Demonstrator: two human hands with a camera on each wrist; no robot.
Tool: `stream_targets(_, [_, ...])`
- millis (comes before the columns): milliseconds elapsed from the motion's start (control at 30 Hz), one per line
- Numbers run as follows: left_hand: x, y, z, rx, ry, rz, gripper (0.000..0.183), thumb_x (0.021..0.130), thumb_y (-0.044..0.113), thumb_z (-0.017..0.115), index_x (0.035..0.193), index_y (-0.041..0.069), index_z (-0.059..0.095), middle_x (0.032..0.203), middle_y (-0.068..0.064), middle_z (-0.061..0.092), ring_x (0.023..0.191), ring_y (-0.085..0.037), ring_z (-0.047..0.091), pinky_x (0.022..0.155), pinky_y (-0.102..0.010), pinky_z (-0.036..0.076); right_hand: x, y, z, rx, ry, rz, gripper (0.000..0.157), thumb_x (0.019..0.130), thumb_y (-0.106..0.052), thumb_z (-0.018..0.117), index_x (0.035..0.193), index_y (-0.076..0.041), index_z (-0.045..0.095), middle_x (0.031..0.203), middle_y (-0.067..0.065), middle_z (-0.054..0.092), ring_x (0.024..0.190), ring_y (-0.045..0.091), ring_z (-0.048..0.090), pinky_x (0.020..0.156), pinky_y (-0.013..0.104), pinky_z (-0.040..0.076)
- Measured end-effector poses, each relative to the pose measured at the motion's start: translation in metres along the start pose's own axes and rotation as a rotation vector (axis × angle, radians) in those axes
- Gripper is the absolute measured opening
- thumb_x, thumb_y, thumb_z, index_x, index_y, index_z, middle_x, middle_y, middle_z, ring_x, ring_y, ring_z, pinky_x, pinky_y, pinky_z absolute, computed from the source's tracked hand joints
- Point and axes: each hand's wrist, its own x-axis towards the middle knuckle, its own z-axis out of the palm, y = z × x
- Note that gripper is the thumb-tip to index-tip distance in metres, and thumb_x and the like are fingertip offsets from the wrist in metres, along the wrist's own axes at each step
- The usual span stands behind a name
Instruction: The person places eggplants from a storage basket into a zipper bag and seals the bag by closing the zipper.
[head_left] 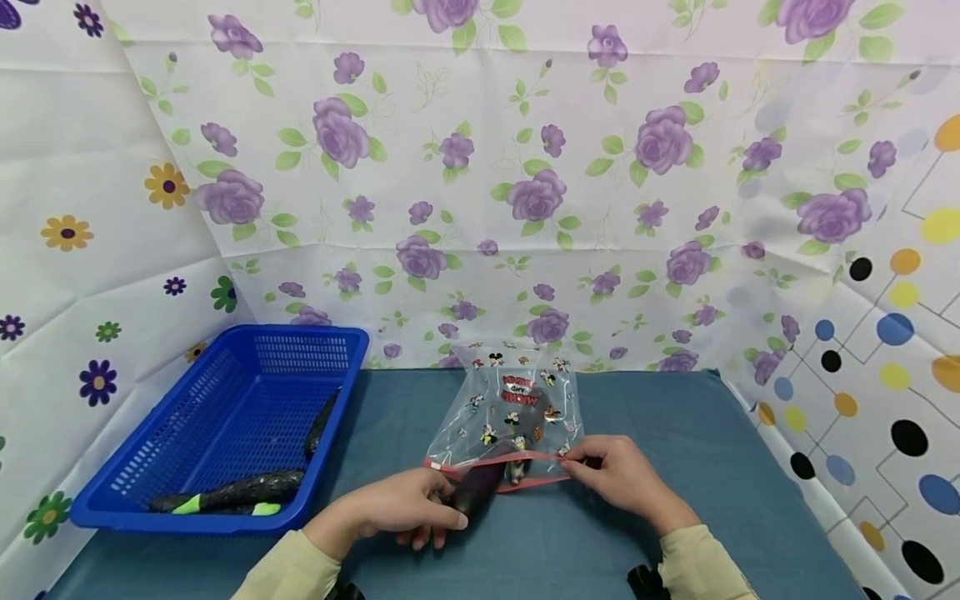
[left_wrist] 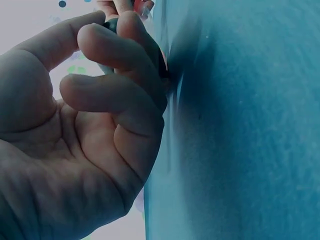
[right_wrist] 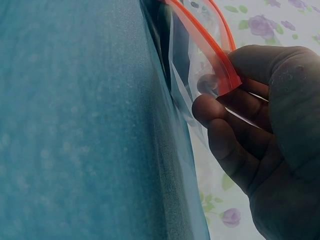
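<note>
A clear zip bag [head_left: 480,421] with cartoon prints and a red zip edge lies on the table, its mouth toward me. My left hand [head_left: 405,504] holds a dark purple eggplant [head_left: 480,487] between thumb and fingers, its far end at the bag's mouth. In the left wrist view, the curled fingers [left_wrist: 115,95] hide most of the eggplant. With thumb and fingertips, my right hand [head_left: 622,475] pinches the right corner of the red zip edge [right_wrist: 220,70]. Inside the bag, behind the print, lies another dark vegetable [head_left: 517,472], its end showing at the mouth.
A blue plastic basket [head_left: 161,417] stands at the left with several dark, bumpy vegetables [head_left: 251,490] in it, some with bright green ends. A blue-green cloth [head_left: 660,408] covers the table. Flower-printed sheets [head_left: 450,208] hang behind, and a dotted sheet [head_left: 892,417] hangs at the right.
</note>
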Motion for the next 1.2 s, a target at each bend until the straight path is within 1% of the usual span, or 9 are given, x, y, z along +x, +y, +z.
stream_targets(200, [0.004,-0.001,0.005,0.002,0.026,-0.003,0.041,0.094,0.040,0.073,0.096,-0.001,0.070,0.070,-0.010,0.071,0.044,-0.012,0.054,0.037,-0.025,0.036,0.000,0.000,0.000,-0.001,-0.005,0.009,0.008,0.095,-0.032,0.074,0.090,-0.029,0.079,0.074,-0.019,0.063,0.057,0.005,0.054,0.051,0.026,0.047])
stream_targets(367, [0.011,-0.004,0.010,0.008,0.056,0.012,0.044,0.095,0.041,0.072,0.095,-0.003,0.070,0.072,-0.012,0.072,0.045,-0.012,0.054,0.037,-0.026,0.036,0.000,-0.001,0.000,0.005,-0.008,0.019,0.008,0.095,-0.033,0.074,0.090,-0.028,0.079,0.074,-0.019,0.063,0.057,0.005,0.054,0.051,0.027,0.047])
stream_targets(600, [0.014,-0.002,0.015,-0.002,0.079,0.012,0.047,0.097,0.042,0.070,0.095,-0.005,0.068,0.073,-0.013,0.072,0.044,-0.011,0.053,0.037,-0.025,0.035,0.000,-0.001,0.001,0.009,-0.003,0.003,0.009,0.095,-0.033,0.074,0.091,-0.027,0.079,0.074,-0.019,0.063,0.057,0.005,0.054,0.051,0.026,0.047])
stream_targets(733, [0.016,-0.002,0.016,0.002,0.085,0.015,0.048,0.097,0.043,0.069,0.093,-0.005,0.069,0.071,-0.012,0.072,0.044,-0.011,0.053,0.037,-0.024,0.034,0.000,-0.001,0.000,0.012,-0.004,0.003,0.008,0.095,-0.032,0.075,0.090,-0.027,0.079,0.074,-0.019,0.063,0.056,0.005,0.054,0.050,0.027,0.047])
stream_targets(1000, [0.020,-0.003,0.019,0.016,0.109,0.002,0.054,0.098,0.047,0.066,0.085,-0.005,0.072,0.069,-0.011,0.071,0.043,-0.011,0.051,0.036,-0.025,0.033,0.000,-0.001,0.000,0.007,-0.005,0.011,0.009,0.095,-0.033,0.074,0.089,-0.027,0.079,0.074,-0.019,0.063,0.056,0.005,0.054,0.050,0.027,0.047])
stream_targets(1200, [0.026,-0.001,0.021,0.031,0.117,0.001,0.051,0.099,0.046,0.065,0.085,-0.002,0.074,0.070,-0.012,0.072,0.042,-0.012,0.051,0.035,-0.025,0.034,0.000,-0.003,0.000,0.011,-0.002,0.012,0.007,0.095,-0.030,0.075,0.089,-0.028,0.079,0.073,-0.018,0.063,0.056,0.005,0.054,0.050,0.027,0.046])
